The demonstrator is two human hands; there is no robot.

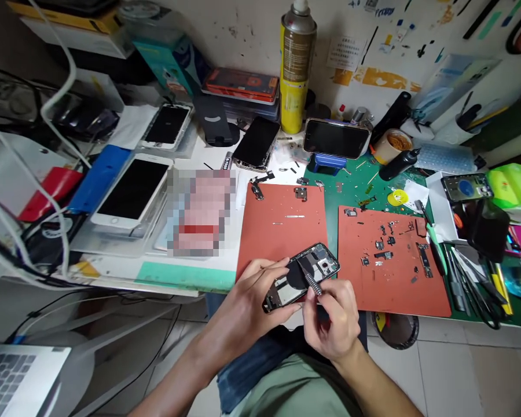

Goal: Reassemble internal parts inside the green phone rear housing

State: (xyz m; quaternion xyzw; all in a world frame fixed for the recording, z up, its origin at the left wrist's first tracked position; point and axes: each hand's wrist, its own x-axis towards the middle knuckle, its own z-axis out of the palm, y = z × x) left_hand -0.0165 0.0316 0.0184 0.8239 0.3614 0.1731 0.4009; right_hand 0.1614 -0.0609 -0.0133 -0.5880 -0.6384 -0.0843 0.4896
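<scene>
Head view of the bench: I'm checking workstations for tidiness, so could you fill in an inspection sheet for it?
Surface: a green mat with two reddish mats, left mat and right mat.
Job's things: an opened phone and a slim tool with a ribbed grip; small parts lie on both reddish mats.
Clutter: a white phone at left, a spray can at the back, loose hand tools at far right.
Hands: left hand holds the opened phone; right hand grips the slim tool over it.
Cables: white cables and dark ones, loosely strung at left.
Surroundings: marked wall behind; laptop at lower left.
</scene>
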